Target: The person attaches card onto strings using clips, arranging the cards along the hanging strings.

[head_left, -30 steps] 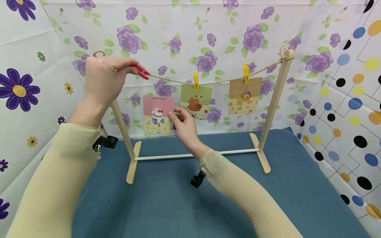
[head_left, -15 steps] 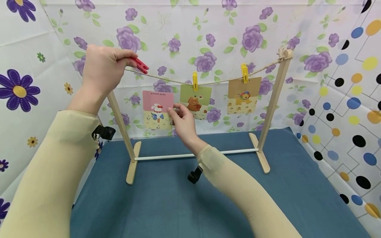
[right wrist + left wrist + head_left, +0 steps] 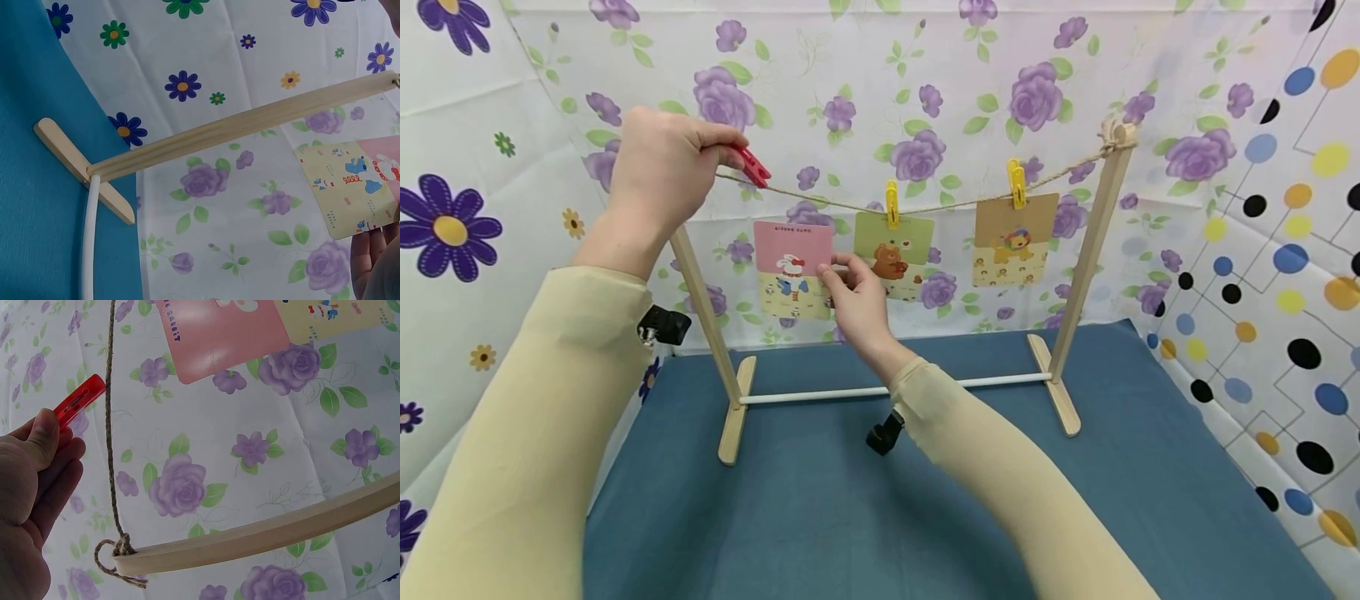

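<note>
My left hand pinches a red clothespin close to the left part of the twine line. In the left wrist view the tip of the clothespin lies right at the twine. With thumb and fingers my right hand holds the right edge of a pink and yellow rabbit card, upright below the line. Beside it a green bear card hangs from a yellow clothespin. Further right a brown lion card hangs from another yellow clothespin.
The line is tied between two wooden posts, which stand on wooden feet joined by a white rod. Blue cloth covers the table. Flowered sheets hang behind, and a dotted sheet on the right.
The rabbit card has risen in my right hand toward the line and shifted slightly left. My left hand has lifted a little, and the red clothespin now tilts more steeply downward.
</note>
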Tool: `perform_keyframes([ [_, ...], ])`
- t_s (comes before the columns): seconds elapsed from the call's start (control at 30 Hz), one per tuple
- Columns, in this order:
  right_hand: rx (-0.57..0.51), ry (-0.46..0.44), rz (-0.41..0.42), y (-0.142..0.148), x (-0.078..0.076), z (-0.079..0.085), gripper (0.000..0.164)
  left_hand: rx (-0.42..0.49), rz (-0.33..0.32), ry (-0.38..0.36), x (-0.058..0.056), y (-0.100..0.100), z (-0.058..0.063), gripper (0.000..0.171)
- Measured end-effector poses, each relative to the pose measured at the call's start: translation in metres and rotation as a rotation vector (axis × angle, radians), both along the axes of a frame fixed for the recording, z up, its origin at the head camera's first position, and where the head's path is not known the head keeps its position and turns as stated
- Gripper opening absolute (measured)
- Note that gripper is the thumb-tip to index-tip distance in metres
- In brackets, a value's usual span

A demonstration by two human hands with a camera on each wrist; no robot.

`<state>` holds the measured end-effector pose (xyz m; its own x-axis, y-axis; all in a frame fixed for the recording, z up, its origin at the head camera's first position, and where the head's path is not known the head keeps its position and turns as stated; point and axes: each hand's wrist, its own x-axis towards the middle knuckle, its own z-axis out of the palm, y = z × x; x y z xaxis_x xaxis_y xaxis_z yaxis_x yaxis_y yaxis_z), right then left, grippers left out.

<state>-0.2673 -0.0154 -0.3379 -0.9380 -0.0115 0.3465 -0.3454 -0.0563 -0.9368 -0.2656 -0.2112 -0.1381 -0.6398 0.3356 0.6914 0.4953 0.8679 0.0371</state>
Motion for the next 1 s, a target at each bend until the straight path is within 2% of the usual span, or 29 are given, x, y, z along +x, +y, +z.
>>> perform_keyframes([
  [0.2, -0.001, 0.002, -0.006, -0.003, 0.001, 0.000, 0.024, -0.026, 0.013, -0.033, 0.000, 0.000, 0.001, 0.023],
  [0.6, -0.024, 0.009, -0.021, -0.008, 0.000, 0.003, 0.024, -0.082, -0.038, -0.056, -0.002, 0.001, -0.005, 0.017],
  [1.0, -0.020, 0.029, -0.040, -0.013, -0.002, 0.005, 0.026, -0.127, -0.010, -0.091, -0.001, 0.002, -0.006, 0.019],
])
